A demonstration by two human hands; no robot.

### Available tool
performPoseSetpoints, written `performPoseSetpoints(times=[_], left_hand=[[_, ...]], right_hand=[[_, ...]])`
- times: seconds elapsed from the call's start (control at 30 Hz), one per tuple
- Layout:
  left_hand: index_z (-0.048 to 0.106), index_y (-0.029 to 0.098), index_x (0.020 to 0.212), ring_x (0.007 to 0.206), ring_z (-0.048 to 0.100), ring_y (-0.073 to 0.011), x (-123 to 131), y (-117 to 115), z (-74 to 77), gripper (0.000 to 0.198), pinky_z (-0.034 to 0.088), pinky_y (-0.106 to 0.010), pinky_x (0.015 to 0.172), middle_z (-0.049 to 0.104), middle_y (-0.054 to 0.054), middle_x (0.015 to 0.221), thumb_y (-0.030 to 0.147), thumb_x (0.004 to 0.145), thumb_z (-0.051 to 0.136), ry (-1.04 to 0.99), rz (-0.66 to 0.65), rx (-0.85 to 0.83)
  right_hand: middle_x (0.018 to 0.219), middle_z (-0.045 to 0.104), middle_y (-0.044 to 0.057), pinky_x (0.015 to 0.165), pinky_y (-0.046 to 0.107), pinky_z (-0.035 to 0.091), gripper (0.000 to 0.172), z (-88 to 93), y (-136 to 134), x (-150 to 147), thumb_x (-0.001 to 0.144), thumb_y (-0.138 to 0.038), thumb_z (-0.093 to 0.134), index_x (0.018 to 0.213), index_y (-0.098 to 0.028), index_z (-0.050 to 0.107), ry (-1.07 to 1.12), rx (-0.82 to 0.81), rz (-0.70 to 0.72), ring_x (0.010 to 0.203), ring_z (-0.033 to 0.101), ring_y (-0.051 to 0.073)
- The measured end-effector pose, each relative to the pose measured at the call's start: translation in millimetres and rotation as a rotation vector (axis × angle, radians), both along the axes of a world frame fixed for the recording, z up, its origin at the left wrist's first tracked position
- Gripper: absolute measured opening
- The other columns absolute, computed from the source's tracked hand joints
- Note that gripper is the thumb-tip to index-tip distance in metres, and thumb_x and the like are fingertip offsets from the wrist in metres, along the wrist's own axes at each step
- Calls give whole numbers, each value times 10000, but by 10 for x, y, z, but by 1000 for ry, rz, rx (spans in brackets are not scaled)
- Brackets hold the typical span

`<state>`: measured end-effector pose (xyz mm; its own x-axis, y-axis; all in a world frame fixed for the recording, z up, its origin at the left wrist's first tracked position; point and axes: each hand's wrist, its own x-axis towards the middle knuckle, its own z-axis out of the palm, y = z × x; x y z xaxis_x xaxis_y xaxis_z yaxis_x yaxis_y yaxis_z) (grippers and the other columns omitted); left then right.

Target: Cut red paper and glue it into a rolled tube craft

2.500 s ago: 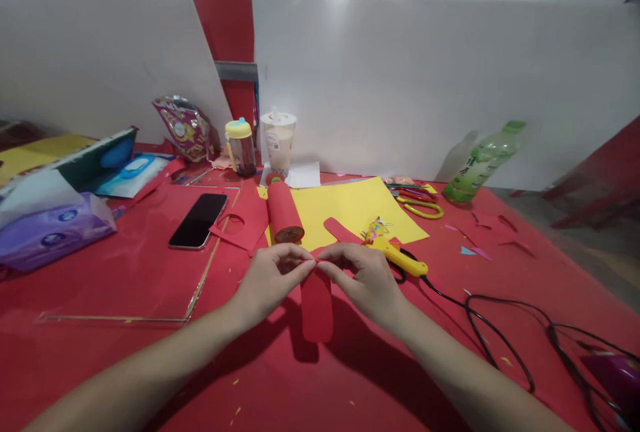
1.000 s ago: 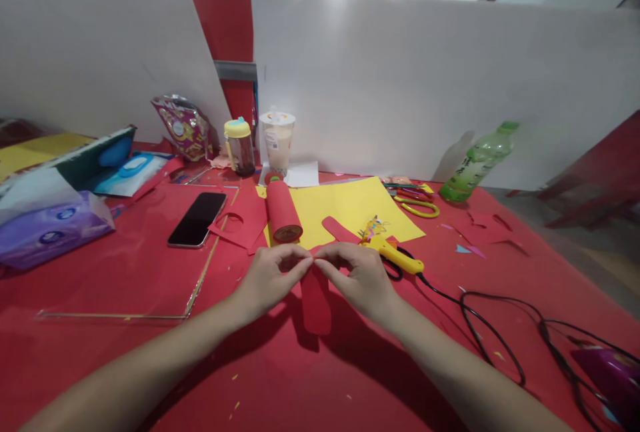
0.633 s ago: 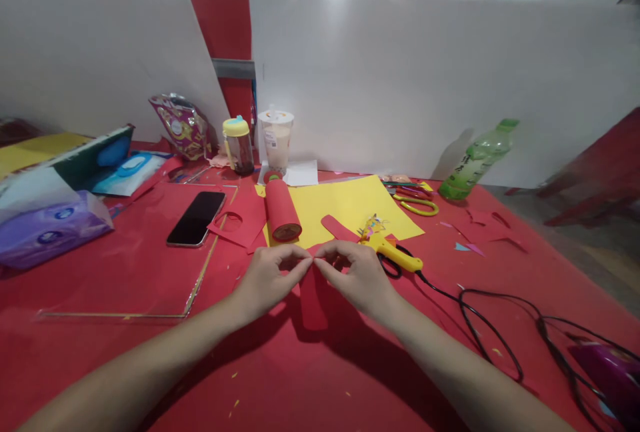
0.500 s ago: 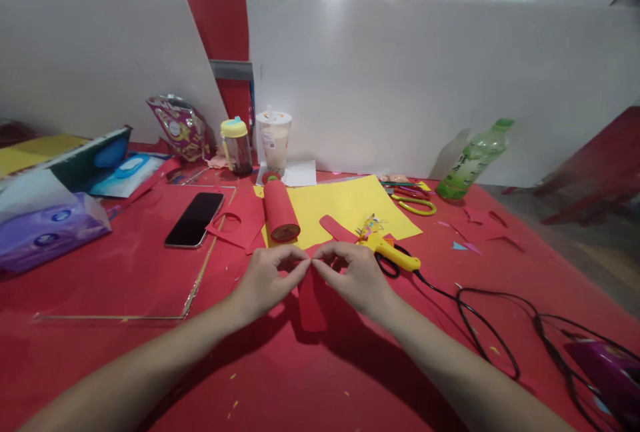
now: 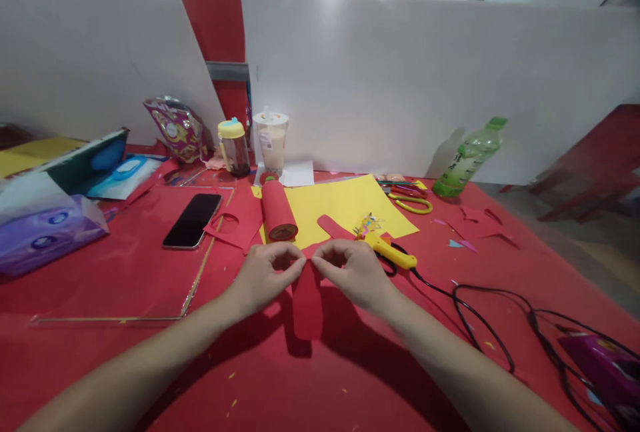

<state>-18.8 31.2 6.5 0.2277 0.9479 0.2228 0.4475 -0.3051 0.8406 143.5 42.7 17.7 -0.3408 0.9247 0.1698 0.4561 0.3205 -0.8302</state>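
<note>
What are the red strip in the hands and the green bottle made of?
The red strip looks like matte paper or thin card: flat, with no shine. The green bottle is probably glossy plastic, perhaps glass: its walls look see-through.

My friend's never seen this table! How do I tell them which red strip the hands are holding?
Find the yellow sheet on the red table. Just nearer you, the left hand and right hand almost meet, pinching the red strip. The loose strip lies by the glue gun; yours is the one held up by both hands.
</note>
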Motion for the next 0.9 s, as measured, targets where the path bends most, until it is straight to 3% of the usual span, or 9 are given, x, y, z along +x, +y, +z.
performPoseSetpoints(times=[0.1, 0.23, 0.43, 0.6, 0.9], left_hand=[[585, 146, 660, 556, 558, -111, -17, 18, 7, 121, 455, -204, 527, 636, -19, 631, 213, 722, 505, -36, 10, -32], [585, 143, 665, 566, 557, -113, -28, 25, 15, 125, 453, -211, 547, 631, -18, 636, 222, 722, 507, -50, 26, -52], [573, 136, 639, 511, 508, -96, -2, -3, 6, 157, 423, -198, 501, 583, -3, 577, 237, 729, 495, -6, -17, -55], [600, 129, 655, 531, 536, -109, 3, -4, 2, 159, 437, -213, 524, 618, -21, 601, 234, 727, 504, -7, -8, -72], [579, 140, 668, 534, 610, -130, -87, 77, 61, 166, 500, -246, 574, 643, -23, 570, 287, 736, 544, -225, 119, -154]], right_hand=[[537, 605, -7, 513, 217, 439, 127, 23, 34, 34, 705, -158, 517, 595, -163, 580, 33, -28, -23, 514, 557, 105], [575, 606, 3, 518, 231, 435, 115, 14, 82, 66, 715, -186, 524, 609, -168, 565, 53, 80, -113, 517, 538, 107], [855, 631, 67, 694, 290, 462, 79, -55, 40, 15, 722, -185, 550, 646, -175, 569, 10, 155, 34, 821, 588, 162], [970, 586, 71, 859, 361, 408, 130, -37, 36, 17, 723, -163, 554, 595, -183, 544, -20, 178, 44, 976, 538, 179], [921, 588, 62, 747, 318, 448, 131, 70, 142, 138, 704, -157, 548, 579, -190, 566, 11, 119, -53, 922, 557, 179]])
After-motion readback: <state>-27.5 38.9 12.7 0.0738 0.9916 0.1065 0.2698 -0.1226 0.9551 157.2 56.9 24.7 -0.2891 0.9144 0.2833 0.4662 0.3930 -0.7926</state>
